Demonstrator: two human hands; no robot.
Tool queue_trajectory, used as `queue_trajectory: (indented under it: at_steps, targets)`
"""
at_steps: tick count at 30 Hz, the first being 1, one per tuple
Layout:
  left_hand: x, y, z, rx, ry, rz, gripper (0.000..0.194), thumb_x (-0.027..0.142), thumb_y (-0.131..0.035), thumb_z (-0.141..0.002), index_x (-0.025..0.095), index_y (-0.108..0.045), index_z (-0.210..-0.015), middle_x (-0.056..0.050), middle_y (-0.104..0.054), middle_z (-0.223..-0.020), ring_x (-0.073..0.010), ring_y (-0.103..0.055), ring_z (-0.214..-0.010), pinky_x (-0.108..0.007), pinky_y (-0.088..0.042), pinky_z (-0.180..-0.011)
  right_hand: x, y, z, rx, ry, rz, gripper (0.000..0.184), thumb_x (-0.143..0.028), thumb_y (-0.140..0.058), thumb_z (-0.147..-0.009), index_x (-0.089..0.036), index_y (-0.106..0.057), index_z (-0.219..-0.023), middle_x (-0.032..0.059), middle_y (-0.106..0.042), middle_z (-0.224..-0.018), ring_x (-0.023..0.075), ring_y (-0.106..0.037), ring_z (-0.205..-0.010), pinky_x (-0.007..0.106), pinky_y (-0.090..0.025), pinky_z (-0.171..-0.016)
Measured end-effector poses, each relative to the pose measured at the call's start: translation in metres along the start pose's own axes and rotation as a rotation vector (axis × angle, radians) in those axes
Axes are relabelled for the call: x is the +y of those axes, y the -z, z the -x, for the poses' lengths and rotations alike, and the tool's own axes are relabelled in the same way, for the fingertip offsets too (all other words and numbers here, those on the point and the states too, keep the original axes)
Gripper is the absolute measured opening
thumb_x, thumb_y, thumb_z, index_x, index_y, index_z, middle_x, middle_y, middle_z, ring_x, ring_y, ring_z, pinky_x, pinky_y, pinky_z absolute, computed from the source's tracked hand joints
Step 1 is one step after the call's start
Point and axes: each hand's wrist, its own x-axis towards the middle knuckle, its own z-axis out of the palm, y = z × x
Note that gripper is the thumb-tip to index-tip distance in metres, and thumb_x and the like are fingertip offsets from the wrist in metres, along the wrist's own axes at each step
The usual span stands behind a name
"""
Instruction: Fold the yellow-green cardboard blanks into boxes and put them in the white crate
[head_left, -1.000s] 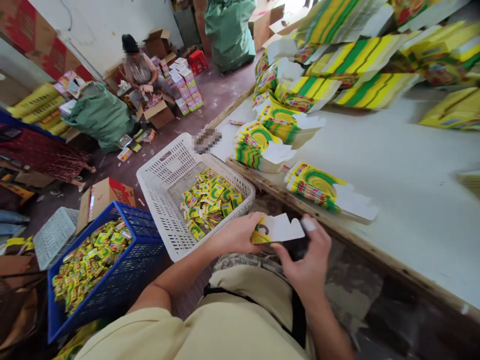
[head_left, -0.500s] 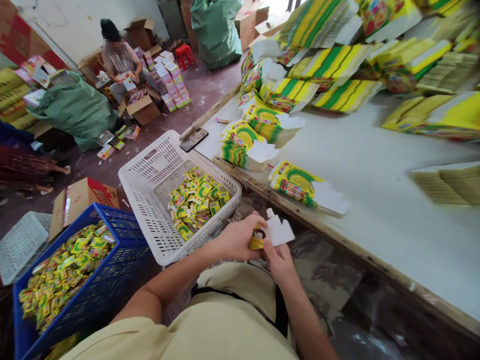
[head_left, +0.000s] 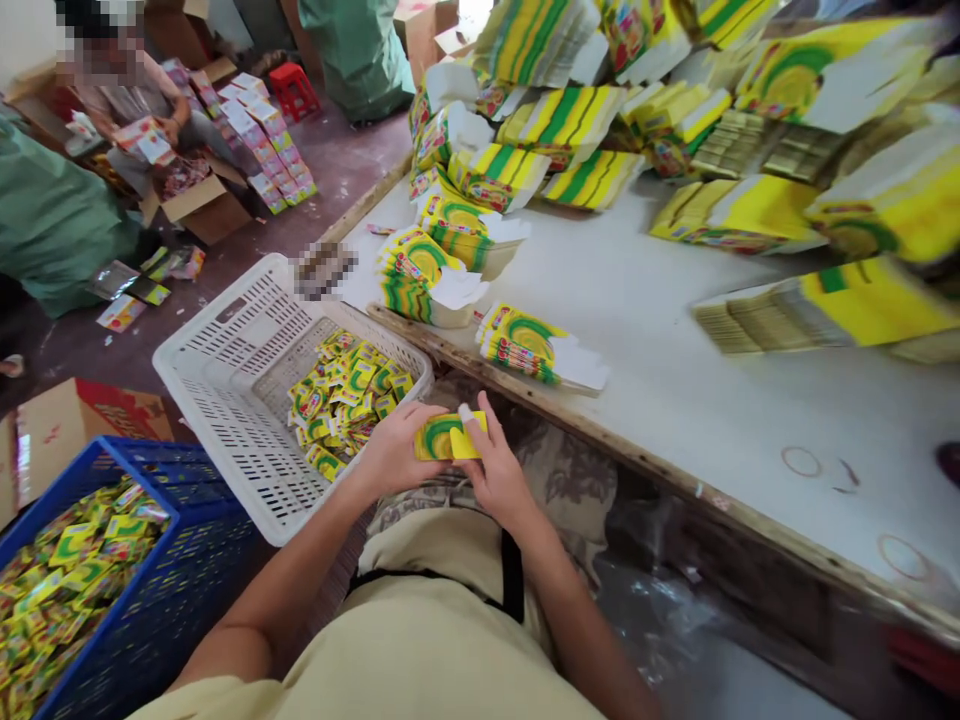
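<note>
We see a white table (head_left: 622, 300) with a worn wooden rim (head_left: 637, 452) along its near edge. Beyond the left edge lies a dark reddish floor (head_left: 360, 165) with pale specks, where a red stool (head_left: 295, 92) stands. Farther back are a pale wall (head_left: 26, 35) and, at the top, a bright light (head_left: 475, 12).

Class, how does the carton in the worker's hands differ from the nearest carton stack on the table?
The held carton is between left hand and right hand; the stack lies on the table. The held carton is single; the stack layers several. The held carton shows a yellow flap, the stack white flaps. Both are yellow and green.
</note>
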Motion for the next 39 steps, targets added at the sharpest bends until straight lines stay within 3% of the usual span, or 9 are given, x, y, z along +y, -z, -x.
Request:
queue_trajectory:
  at_steps: [3,9,12,17,21,24,30,36,39]
  targets:
    - [-0.004,0.005,-0.001,-0.035,0.009,0.03,0.057,0.042,-0.081,-0.069,0.022,-0.061,-0.118,-0.009,-0.07,-0.109,-0.0272,-0.066,-0.098,-0.038,-0.051,-0.088,-0.001,0.013,-0.005,-0.047,0.025,-0.022,0.032,-0.033,-0.057,-0.094,-0.027,-0.067,-0.124,0.0117,-0.041,-0.155,0.0277,-0.044,-0.14,0.045,-0.044,-0.109]
    - [-0.004,0.004,-0.004,-0.052,-0.015,0.006,0.056,0.044,-0.081,-0.069,0.023,-0.063,-0.118,-0.009,-0.072,-0.109,-0.0274,-0.068,-0.099,-0.038,-0.051,-0.089,-0.006,0.033,-0.016,-0.167,-0.039,-0.05,0.022,-0.025,-0.071,-0.083,-0.025,-0.074,-0.104,0.0139,-0.054,-0.144,0.029,-0.053,-0.132,0.048,-0.043,-0.107]
    - [0.002,-0.003,-0.007,-0.029,-0.029,-0.029,0.054,0.041,-0.078,-0.072,0.023,-0.061,-0.12,-0.01,-0.071,-0.112,-0.028,-0.067,-0.101,-0.04,-0.051,-0.09,-0.007,0.022,-0.014,-0.042,-0.088,-0.065,0.024,-0.023,-0.071,-0.081,-0.023,-0.069,-0.105,0.0153,-0.052,-0.145,0.0291,-0.051,-0.133,0.049,-0.042,-0.108]
    - [-0.012,0.012,-0.001,-0.027,0.027,-0.119,0.055,0.04,-0.078,-0.073,0.023,-0.06,-0.122,-0.01,-0.069,-0.115,-0.0293,-0.065,-0.105,-0.042,-0.05,-0.093,-0.007,0.011,-0.016,0.047,-0.083,-0.086,0.064,-0.027,-0.071,-0.082,-0.023,-0.044,-0.141,0.0162,-0.036,-0.157,0.0278,-0.048,-0.136,0.047,-0.042,-0.109]
    - [-0.045,0.055,0.014,0.122,0.198,-0.426,0.075,0.052,-0.083,-0.065,0.019,-0.057,-0.127,-0.017,-0.06,-0.13,-0.0408,-0.053,-0.121,-0.058,-0.041,-0.102,0.003,0.044,-0.043,0.329,-0.115,0.098,0.038,-0.032,-0.066,-0.086,-0.022,-0.059,-0.122,0.0116,-0.067,-0.119,0.0256,-0.066,-0.104,0.044,-0.053,-0.093]
    - [-0.058,0.072,0.024,0.197,0.247,-0.46,0.078,0.056,-0.076,-0.073,0.019,-0.048,-0.136,-0.019,-0.053,-0.139,-0.0406,-0.047,-0.129,-0.059,-0.038,-0.106,0.02,0.074,-0.07,0.513,-0.173,0.363,0.025,-0.028,-0.063,-0.085,-0.021,-0.062,-0.109,0.0117,-0.069,-0.107,0.0288,-0.062,-0.1,0.049,-0.049,-0.093]
    - [-0.03,0.026,0.018,-0.035,0.103,-0.09,0.044,0.044,-0.067,-0.086,0.022,-0.06,-0.123,-0.012,-0.067,-0.122,-0.0295,-0.062,-0.114,-0.047,-0.047,-0.101,0.046,0.087,-0.095,0.512,-0.241,0.465,0.028,-0.018,-0.067,-0.071,-0.019,-0.058,-0.096,0.0126,-0.065,-0.095,0.031,-0.057,-0.097,0.053,-0.043,-0.093]
    - [0.017,-0.004,0.001,-0.31,0.055,0.193,0.042,0.035,-0.071,-0.085,0.022,-0.061,-0.123,-0.01,-0.069,-0.119,-0.0255,-0.063,-0.112,-0.04,-0.048,-0.099,0.038,0.087,-0.086,0.611,-0.235,0.292,0.039,-0.028,-0.068,-0.072,-0.022,-0.045,-0.104,-0.0009,-0.058,-0.082,0.0193,-0.059,-0.071,0.036,-0.052,-0.07]
    - [0.028,-0.013,-0.006,-0.333,0.089,0.433,0.057,0.038,-0.076,-0.08,0.023,-0.056,-0.131,-0.011,-0.065,-0.126,-0.0255,-0.062,-0.114,-0.04,-0.048,-0.1,0.017,0.081,-0.069,0.769,-0.155,0.033,0.048,-0.03,-0.077,-0.069,-0.025,-0.043,-0.102,-0.0029,-0.058,-0.084,0.0162,-0.06,-0.074,0.031,-0.05,-0.068]
